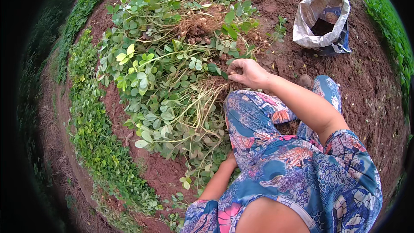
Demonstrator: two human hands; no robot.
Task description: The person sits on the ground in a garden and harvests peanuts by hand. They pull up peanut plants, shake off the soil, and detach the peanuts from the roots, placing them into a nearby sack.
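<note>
Before me lies a heap of uprooted peanut plants (168, 103), leaves and pale stems spread to the left. My right hand (244, 72) hovers at the heap's right edge, its fingers curled and fingertips near the thumb; whether something small is between them cannot be told. Soil-coated roots with pods (200, 35) lie beyond it. Beside my bent knee, my left hand (232, 159) is mostly hidden by leaves and the trouser leg, so its grip does not show. An open woven plastic sack (304, 35) stands upright at the upper right, with something dark inside.
Reddish-brown soil (372, 94) surrounds the heap. A row of growing green plants (97, 136) curves along the left, and another green strip (385, 9) borders the right. A small loose sprig (278, 31) lies between heap and sack. My legs are folded close to the plants.
</note>
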